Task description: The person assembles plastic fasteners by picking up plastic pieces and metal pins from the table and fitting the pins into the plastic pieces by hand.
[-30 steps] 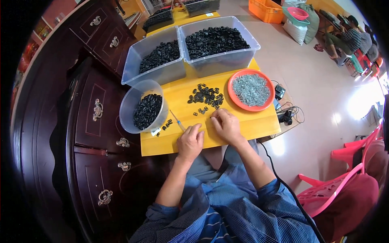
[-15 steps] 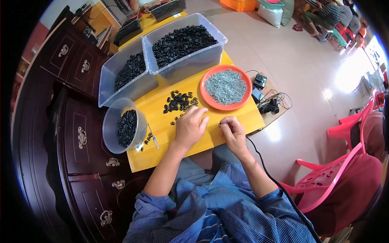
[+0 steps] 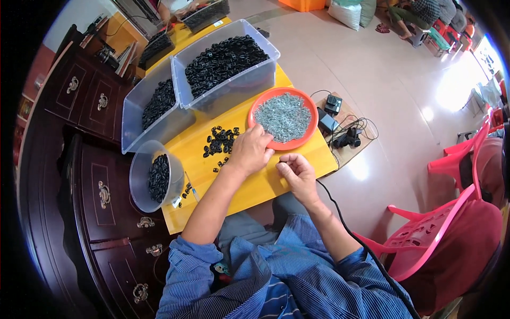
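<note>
My left hand (image 3: 251,152) reaches to the near left rim of the orange plate (image 3: 312,135). Its bent fingertips are at the rim beside the small silver screws (image 3: 282,117), thumb apart from the forefinger; I see nothing held. To its right, just below the plate, my right hand (image 3: 299,178) is closed in a pinch. A small black plastic piece (image 3: 281,162), mostly covered by the fingers, shows at its tips. Loose black oval pieces (image 3: 221,141) with holes lie on the yellow table (image 3: 223,199), left of my left hand.
Two clear bins (image 3: 226,85) of black pieces stand at the back left. A round clear tub (image 3: 139,178) holds more, with a screwdriver (image 3: 192,187) beside it. Dark drawers (image 3: 109,212) flank the left; adapters and cables (image 3: 348,133) lie right, near pink chairs (image 3: 425,234).
My left hand has moved toward the plate, its fingers now at the rim. My right hand still pinches near the table's front edge. The whole view has shifted slightly.
</note>
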The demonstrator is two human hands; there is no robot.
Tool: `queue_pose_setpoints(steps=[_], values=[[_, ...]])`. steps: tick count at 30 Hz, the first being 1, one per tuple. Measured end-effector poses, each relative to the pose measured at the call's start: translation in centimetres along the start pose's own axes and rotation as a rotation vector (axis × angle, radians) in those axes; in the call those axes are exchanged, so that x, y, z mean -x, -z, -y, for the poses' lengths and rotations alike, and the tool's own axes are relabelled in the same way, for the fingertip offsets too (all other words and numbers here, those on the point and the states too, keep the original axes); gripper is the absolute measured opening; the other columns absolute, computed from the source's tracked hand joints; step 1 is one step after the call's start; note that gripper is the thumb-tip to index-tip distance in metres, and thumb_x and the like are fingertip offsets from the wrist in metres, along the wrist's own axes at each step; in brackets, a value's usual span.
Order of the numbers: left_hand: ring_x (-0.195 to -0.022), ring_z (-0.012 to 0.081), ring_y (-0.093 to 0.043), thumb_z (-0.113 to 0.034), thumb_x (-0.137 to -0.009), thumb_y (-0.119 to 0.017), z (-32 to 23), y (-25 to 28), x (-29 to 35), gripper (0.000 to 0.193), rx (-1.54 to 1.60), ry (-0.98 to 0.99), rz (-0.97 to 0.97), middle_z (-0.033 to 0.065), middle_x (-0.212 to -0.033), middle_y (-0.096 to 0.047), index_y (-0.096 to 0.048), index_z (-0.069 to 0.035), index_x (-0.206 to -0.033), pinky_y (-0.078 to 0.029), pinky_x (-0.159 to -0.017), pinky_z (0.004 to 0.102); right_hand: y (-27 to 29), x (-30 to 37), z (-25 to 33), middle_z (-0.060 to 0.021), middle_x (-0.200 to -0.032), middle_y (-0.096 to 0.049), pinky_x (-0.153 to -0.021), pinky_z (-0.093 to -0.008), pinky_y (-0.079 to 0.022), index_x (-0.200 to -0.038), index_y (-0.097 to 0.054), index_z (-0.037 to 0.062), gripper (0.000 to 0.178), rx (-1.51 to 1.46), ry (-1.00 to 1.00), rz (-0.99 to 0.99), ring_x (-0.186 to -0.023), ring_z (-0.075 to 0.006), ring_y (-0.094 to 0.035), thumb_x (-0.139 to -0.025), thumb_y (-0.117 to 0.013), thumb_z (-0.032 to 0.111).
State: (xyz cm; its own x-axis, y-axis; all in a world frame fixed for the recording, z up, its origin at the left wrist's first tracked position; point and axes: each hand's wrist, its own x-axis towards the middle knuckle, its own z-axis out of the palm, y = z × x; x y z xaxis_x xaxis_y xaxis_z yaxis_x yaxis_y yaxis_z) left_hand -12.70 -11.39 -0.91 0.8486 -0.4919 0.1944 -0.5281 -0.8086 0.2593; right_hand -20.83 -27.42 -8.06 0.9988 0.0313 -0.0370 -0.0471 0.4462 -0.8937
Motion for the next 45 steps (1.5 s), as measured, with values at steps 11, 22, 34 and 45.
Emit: queue_pose_setpoints(steps=[11,22,34,45], values=[[-0.082,0.0269,-0.067,-0.011,-0.078,-0.077,0.9,-0.6,0.9,0.014,0.202,-0.072,-0.158,0.0073,-0.086,-0.064,-0.073,-0.008,-0.092,-0.055,-0.072,0.0382,0.1,-0.1,0.3,-0.0059,-0.093,-0.068,-0.078,-0.0259,-0.057,-0.109,-0.056,0.0005,0.013,-0.051,-0.032,0.027,-0.083,-0.0107,-0.066,-0.103,-0.058,0.011],[-0.079,0.0273,-0.068,-0.009,-0.078,-0.077,2.0,-1.4,1.0,0.012,0.395,-0.089,-0.169,0.008,-0.086,-0.066,-0.073,-0.007,-0.089,-0.055,-0.069,0.0371,0.2,-0.1,0.5,-0.0051,-0.093,-0.067,-0.078,-0.0248,-0.056,-0.108,-0.056,0.0017,0.011,-0.039,-0.056,0.042,-0.083,-0.0101,-0.065,-0.103,-0.058,0.012],[-0.077,0.0295,-0.067,-0.01,-0.083,-0.073,1.7,-1.9,2.0,0.008,0.31,-0.09,-0.252,0.0093,-0.086,-0.065,-0.067,-0.006,-0.086,-0.055,-0.068,0.0385,0.4,0.0,0.0,-0.0065,-0.096,-0.066,-0.078,-0.0264,-0.057,-0.108,-0.055,0.0013,0.013,-0.049,-0.054,0.053,-0.086,-0.0121,-0.066,-0.102,-0.058,0.012],[-0.075,0.0091,-0.058,-0.007,-0.094,-0.068,-0.1,-1.8,6.9,0.008,1.086,0.29,-0.321,0.003,-0.085,-0.063,-0.067,0.001,-0.094,-0.048,-0.067,0.0251,-0.5,-0.3,1.3,-0.0011,-0.089,-0.067,-0.067,-0.0207,-0.048,-0.103,-0.06,0.0062,0.015,0.056,-0.162,0.175,-0.072,-0.0071,-0.06,-0.104,-0.058,0.022]])
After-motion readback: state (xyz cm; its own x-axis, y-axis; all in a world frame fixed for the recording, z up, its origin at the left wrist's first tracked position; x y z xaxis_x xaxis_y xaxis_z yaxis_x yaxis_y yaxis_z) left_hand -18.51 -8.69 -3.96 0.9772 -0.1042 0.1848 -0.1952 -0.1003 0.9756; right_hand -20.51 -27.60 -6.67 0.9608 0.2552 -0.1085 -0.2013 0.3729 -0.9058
